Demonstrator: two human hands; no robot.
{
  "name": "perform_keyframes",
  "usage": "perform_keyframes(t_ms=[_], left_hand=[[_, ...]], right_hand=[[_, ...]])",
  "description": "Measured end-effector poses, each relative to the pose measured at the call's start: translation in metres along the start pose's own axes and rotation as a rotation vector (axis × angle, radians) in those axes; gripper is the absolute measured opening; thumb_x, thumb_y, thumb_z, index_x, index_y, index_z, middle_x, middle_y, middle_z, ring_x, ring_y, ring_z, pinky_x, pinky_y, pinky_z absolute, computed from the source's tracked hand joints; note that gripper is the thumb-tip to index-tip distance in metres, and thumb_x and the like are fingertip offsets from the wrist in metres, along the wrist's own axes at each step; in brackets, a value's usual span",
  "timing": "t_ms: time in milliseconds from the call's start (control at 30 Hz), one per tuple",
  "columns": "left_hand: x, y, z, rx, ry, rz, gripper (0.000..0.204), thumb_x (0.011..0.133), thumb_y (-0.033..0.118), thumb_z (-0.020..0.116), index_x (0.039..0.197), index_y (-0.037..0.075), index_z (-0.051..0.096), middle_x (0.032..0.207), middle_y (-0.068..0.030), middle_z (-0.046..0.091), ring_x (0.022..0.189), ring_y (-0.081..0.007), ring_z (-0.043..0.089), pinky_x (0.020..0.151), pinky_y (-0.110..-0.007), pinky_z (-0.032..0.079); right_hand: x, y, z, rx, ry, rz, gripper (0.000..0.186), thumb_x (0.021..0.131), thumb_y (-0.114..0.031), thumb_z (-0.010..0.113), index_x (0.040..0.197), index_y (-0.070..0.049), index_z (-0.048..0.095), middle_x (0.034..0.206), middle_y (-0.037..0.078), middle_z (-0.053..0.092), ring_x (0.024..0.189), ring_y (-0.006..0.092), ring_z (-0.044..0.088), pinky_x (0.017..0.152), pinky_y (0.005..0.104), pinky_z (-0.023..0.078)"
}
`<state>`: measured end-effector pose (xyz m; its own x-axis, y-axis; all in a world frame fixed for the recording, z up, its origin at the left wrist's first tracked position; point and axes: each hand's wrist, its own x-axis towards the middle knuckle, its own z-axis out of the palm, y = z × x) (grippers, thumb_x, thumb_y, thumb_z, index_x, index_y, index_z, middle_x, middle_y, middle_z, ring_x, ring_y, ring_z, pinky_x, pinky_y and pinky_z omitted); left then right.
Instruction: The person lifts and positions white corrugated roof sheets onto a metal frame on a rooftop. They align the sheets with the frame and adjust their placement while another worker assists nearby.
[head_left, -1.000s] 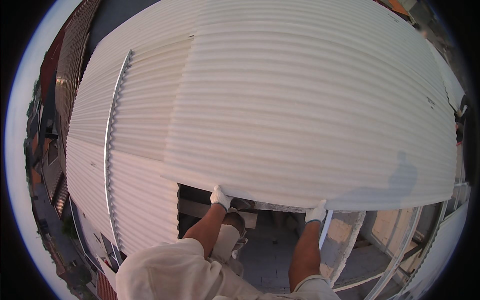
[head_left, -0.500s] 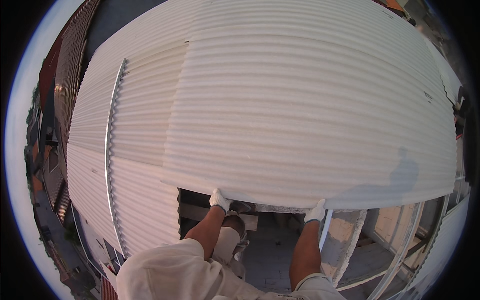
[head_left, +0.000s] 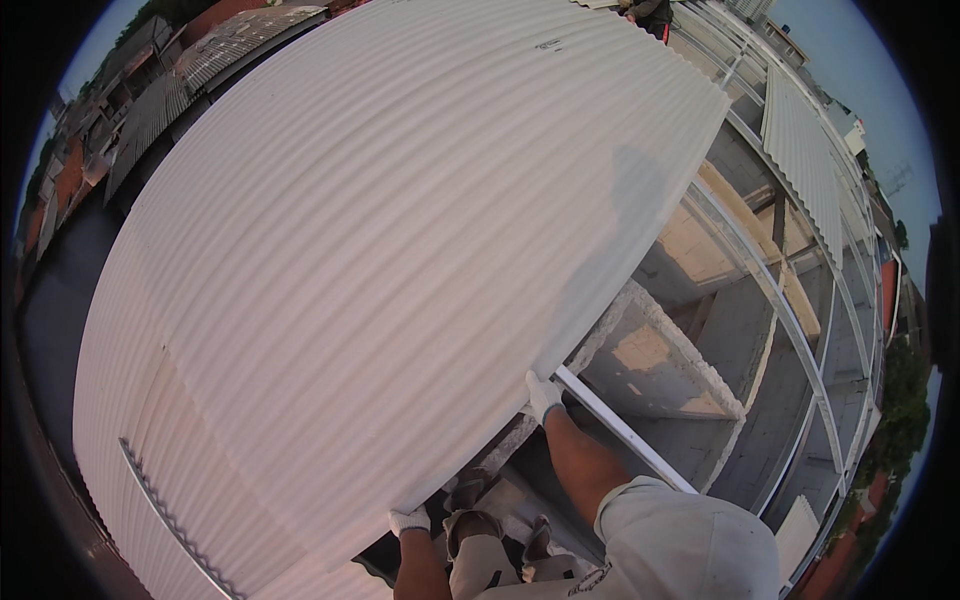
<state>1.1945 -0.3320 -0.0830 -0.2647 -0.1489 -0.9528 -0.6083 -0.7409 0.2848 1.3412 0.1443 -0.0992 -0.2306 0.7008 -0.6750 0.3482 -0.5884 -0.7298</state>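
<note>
A large off-white corrugated roofing sheet [head_left: 400, 250] stretches out in front of me. White knit gloves cover both of my hands. My left hand [head_left: 408, 521] grips the near edge of the sheet, fingers on top. Further right along that same edge, my right hand [head_left: 543, 396] is closed round it, close to the end of a metal roof beam [head_left: 625, 430]. Both thumbs are hidden or too small to make out. Below the edge, my legs show above an opening in the roof.
Rough-topped masonry walls [head_left: 680, 350] and curved metal beams [head_left: 790, 330] lie on my right, with deep open gaps between them. Another person [head_left: 650, 15] is at the sheet's far corner. A thin metal strip [head_left: 170, 520] lies on the roofing at lower left. More corrugated sheeting [head_left: 800, 150] rests on the far-right beams.
My view has turned to the right, bringing the open framework and the other person's body into sight. Both hands remain on the sheet's edge.
</note>
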Motion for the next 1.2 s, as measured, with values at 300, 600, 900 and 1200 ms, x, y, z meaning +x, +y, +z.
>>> perform_keyframes(t_ms=[300, 600, 900, 1200], left_hand=[[-0.012, 0.023, -0.002, -0.085, -0.086, 0.000, 0.052, 0.118, 0.041, 0.048, 0.156, 0.008, 0.061, 0.159, -0.0159, 0.067, 0.149, -0.0424, 0.063, 0.122, -0.066, 0.055], [-0.003, 0.002, -0.008, 0.029, -0.159, 0.054, 0.054, 0.118, 0.045, 0.046, 0.158, 0.012, 0.059, 0.161, -0.0140, 0.064, 0.151, -0.0397, 0.061, 0.122, -0.063, 0.054], [-0.038, 0.013, -0.002, -0.094, -0.096, 0.017, 0.062, 0.121, 0.053, 0.051, 0.166, 0.011, 0.045, 0.164, -0.0185, 0.054, 0.156, -0.0445, 0.052, 0.122, -0.072, 0.051], [-0.034, 0.015, -0.023, 0.010, -0.128, -0.070, 0.057, 0.117, 0.043, 0.057, 0.159, 0.005, 0.051, 0.155, -0.0259, 0.060, 0.140, -0.0486, 0.065, 0.102, -0.067, 0.063]], right_hand=[[-0.070, -0.055, 0.044, 0.300, -0.142, 0.159, 0.061, 0.114, -0.042, 0.070, 0.157, -0.001, 0.056, 0.149, 0.023, 0.068, 0.123, 0.0422, 0.078, 0.096, 0.0613, 0.072], [-0.094, -0.096, 0.046, 0.200, -0.146, 0.143, 0.060, 0.115, -0.043, 0.068, 0.152, 0.003, 0.059, 0.138, 0.027, 0.074, 0.115, 0.0410, 0.082, 0.089, 0.0554, 0.074], [-0.111, -0.072, -0.002, -0.262, -0.245, 0.183, 0.059, 0.114, -0.048, 0.071, 0.147, 0.001, 0.060, 0.126, 0.023, 0.075, 0.098, 0.0339, 0.079, 0.077, 0.0517, 0.071], [-0.207, -0.069, -0.067, -0.620, -0.403, 0.136, 0.042, 0.114, -0.033, 0.072, 0.132, 0.005, 0.068, 0.103, 0.012, 0.075, 0.076, 0.0192, 0.072, 0.062, 0.0375, 0.065]])
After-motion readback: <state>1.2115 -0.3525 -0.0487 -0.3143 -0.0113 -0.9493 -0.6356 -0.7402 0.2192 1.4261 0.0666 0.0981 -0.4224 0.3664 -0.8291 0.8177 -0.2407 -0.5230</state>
